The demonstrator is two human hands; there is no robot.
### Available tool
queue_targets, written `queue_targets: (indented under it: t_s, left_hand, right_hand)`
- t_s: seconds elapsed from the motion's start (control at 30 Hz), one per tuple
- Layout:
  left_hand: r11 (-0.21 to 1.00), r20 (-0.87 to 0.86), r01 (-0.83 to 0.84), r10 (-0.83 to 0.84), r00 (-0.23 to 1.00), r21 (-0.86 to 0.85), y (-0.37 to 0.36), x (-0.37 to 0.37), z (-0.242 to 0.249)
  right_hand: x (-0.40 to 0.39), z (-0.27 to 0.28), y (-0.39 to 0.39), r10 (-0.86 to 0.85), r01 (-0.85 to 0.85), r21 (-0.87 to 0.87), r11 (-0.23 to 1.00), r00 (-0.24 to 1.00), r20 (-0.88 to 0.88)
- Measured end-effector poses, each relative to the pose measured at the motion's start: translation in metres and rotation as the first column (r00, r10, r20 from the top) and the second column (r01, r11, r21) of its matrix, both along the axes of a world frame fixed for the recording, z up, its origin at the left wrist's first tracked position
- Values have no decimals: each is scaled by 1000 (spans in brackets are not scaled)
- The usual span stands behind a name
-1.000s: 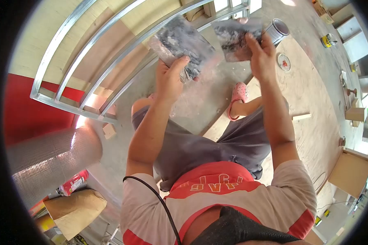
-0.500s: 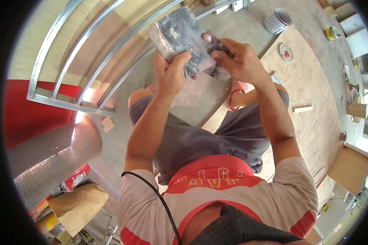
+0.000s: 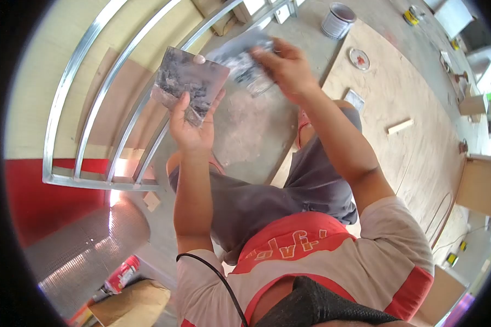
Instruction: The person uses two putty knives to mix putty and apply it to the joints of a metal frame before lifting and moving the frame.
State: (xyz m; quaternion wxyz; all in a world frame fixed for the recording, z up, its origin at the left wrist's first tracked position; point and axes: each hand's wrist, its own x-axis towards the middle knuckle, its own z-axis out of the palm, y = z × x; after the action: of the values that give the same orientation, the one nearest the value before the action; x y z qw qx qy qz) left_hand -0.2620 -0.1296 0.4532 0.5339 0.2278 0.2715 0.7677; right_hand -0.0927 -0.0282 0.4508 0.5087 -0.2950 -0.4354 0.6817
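Observation:
My left hand [image 3: 192,129] grips a thin, square putty spreader [image 3: 193,82] by its lower part, thumb lying across the grey-and-white smeared face. A small pinkish dab of putty [image 3: 199,59] sits at the upper edge of this spreader. To its right, my right hand [image 3: 290,66] pinches a second flat putty spreader [image 3: 239,54], blurred by motion and likewise smeared with grey and white. The two spreaders are close beside each other, above the floor between my knees.
Curved metal framing [image 3: 101,71] stands at left, against pale boards. A large plywood sheet [image 3: 414,131] lies at right, carrying a round lid [image 3: 359,59] with red on it and a small wood strip [image 3: 400,126]. Beyond its far edge stands a metal can [image 3: 338,22].
Both hands have shifted left in view, and the spreaders have moved apart from their overlap. The dab now shows on the left spreader's upper edge. The right hand's spreader is sweeping and blurred.

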Motion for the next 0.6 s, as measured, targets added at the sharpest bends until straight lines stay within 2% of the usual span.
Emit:
queue_targets:
  t_s: [0.03,0.07,0.1,0.13,0.17,0.2,0.27,0.3,0.33,0.4,0.43,0.47,0.5,0.53,0.6]
  left_hand:
    - [998,42,57,-57,997,-7,-1,-4,-6]
    - [991,80,135,-132,988,-27,-3,-7,-9]
    - [992,99,74,-64,993,-101,-4,-9,-10]
    - [982,109,23,-3,994,-186,-6,-12,-13]
    - [953,235,302,-290,928,-15,-6,-34,-24]
    - [834,333,526,-550,766,168,-10,-59,-33]
    - [816,86,562,-575,813,137,-25,-71,-25]
    - [932,78,362,-362,929,16,-36,-53,-12]
    - [988,26,125,-123,992,-90,-45,-36,-2]
    - [962,105,274,-274,956,19,-50,-32,-12]
    - [940,144,337,-341,929,50,-60,-36,-16]
    - [925,163,379,-375,913,7,-67,-44,-21]
    - [912,188,410,-402,896,-6,-69,-57,-35]
    - [902,211,431,-421,882,-3,-71,-64,-45]
    - [944,156,312,-294,943,-105,-81,-70,-50]
  right_hand:
    - [-5,-5,-5,-10,4,25,1000,968,250]
    - [-14,-4,-16,23,-19,-15,1000,949,314]
    - [-31,-37,-12,-6,-14,101,995,982,191]
    - [-39,-30,-20,-98,26,162,986,887,451]
    - [-46,-24,-28,-152,69,175,982,841,520]
    - [-56,-26,-24,-98,-98,253,963,743,663]
    - [-62,-3,-53,-63,-109,202,973,720,691]
    - [-69,-7,-66,-72,-83,201,976,749,658]
    - [-76,-17,-76,-80,-66,208,976,779,621]
    - [-80,-37,-92,-30,-26,133,991,912,409]
    - [-80,-47,-100,75,-86,30,996,960,271]
    - [-75,-53,-107,162,-158,-46,986,980,114]
    - [-71,-60,-111,242,-244,-83,966,970,-34]
    - [-72,-65,-112,265,-262,-95,961,964,22]
    - [-95,-72,-114,303,-291,-114,950,946,117]
